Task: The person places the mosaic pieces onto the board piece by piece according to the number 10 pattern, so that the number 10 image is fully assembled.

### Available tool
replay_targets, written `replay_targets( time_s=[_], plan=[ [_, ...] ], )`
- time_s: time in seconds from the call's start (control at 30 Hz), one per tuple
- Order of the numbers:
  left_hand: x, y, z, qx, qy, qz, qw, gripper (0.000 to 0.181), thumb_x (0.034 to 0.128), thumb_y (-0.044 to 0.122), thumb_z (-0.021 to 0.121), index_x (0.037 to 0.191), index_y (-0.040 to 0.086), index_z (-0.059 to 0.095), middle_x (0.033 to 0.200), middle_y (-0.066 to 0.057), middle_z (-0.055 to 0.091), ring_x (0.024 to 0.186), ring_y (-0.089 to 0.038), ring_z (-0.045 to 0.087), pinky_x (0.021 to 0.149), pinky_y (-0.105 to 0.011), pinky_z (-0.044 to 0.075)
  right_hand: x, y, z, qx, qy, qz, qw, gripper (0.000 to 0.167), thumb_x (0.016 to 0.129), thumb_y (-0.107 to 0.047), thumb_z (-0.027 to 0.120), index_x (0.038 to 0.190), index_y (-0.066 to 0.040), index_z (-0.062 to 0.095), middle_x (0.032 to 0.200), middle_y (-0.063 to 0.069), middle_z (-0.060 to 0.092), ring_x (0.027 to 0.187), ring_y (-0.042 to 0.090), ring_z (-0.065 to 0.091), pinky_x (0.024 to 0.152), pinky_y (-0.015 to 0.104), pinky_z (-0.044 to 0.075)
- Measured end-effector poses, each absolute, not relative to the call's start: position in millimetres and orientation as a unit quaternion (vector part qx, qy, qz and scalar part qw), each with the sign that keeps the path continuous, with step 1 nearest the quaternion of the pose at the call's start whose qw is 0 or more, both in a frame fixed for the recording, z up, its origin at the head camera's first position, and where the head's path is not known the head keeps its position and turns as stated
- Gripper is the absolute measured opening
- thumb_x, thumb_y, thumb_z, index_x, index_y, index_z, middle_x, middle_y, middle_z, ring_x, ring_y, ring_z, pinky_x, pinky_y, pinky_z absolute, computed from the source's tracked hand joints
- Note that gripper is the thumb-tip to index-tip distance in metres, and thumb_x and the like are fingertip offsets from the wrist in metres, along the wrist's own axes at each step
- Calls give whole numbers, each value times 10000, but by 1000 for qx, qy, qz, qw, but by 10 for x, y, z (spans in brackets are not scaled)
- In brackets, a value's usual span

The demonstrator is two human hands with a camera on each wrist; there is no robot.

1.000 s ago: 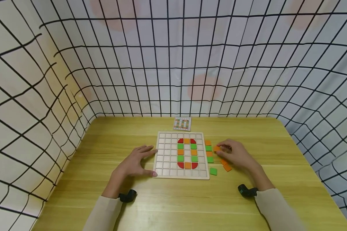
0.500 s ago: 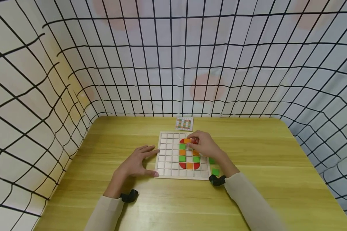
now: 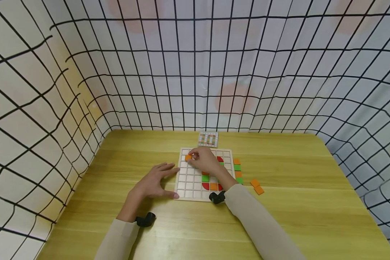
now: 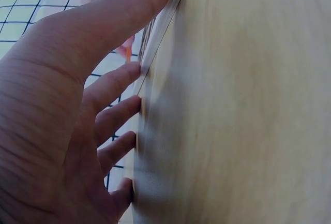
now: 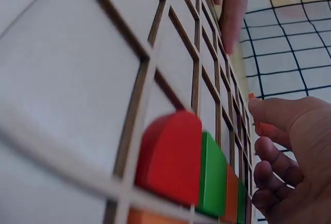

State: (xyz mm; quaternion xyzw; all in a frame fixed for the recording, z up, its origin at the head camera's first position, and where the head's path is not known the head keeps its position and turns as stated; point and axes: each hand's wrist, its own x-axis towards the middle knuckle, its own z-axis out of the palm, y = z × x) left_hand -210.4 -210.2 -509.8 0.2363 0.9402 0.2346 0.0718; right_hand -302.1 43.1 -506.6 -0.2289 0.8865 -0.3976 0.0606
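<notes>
My right hand pinches an orange square tile over the upper left cells of the white gridded board. In the right wrist view, only an edge of that tile shows at the thumb tip. Red, green and orange pieces form a ring on the board, partly hidden by my right hand; a red rounded piece stands out near the right wrist camera. My left hand rests at the board's left side with fingers spread, its thumb and index finger touching the edge.
A small printed card with a coloured grid pattern lies behind the board. Orange and green tiles line its right side. Further right lie two loose orange tiles. A black-gridded white curtain surrounds the wooden table.
My right hand has carried the orange tile leftward from beside the board, across the ring, to the upper left cells. The left hand stays at the board's edge.
</notes>
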Motion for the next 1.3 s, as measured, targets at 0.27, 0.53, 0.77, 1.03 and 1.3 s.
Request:
replay_targets(
  time_s=[0.27, 0.53, 0.77, 1.03, 1.3],
  plan=[
    [-2136, -2051, -5084, 239, 940, 234, 73, 992, 708, 712, 813, 1554, 317, 477, 1671, -34, 365, 1550, -374, 282, 1188, -675, 314, -3046, 306, -5090, -185, 912, -363, 59, 327, 954, -288, 753, 1246, -141, 749, 742, -5, 577, 599, 118, 445, 590, 275, 380],
    [-2143, -2031, -5074, 231, 942, 232, 77, 1003, 697, 709, 822, 1557, 332, 468, 1676, -12, 355, 1560, -349, 269, 1203, -657, 304, -3037, 309, -5079, -173, 912, -369, 51, 316, 948, -291, 761, 1229, -147, 759, 733, -4, 564, 602, 132, 440, 600, 280, 364],
    [-2131, -2046, -5080, 229, 941, 237, 77, 999, 696, 707, 825, 1554, 338, 472, 1677, -6, 354, 1558, -345, 271, 1201, -658, 306, -3032, 353, -5080, -192, 899, -389, 63, 332, 937, -274, 767, 1230, -119, 746, 806, 2, 603, 648, 145, 486, 643, 285, 421],
    [-2118, -2095, -5082, 224, 942, 236, 80, 999, 696, 709, 824, 1553, 337, 473, 1682, -5, 342, 1566, -352, 256, 1197, -670, 302, -2961, 537, -5007, -213, 879, -424, 45, 271, 955, -262, 748, 1186, -119, 758, 916, 8, 632, 750, 170, 524, 674, 301, 455],
    [-2100, -2105, -5081, 221, 942, 236, 85, 1013, 696, 713, 822, 1561, 330, 461, 1686, -5, 336, 1571, -356, 244, 1196, -685, 290, -2889, 997, -4993, -194, 886, -420, 25, 288, 952, -269, 759, 1183, -97, 760, 891, 24, 622, 763, 203, 508, 675, 317, 438]
  ],
)
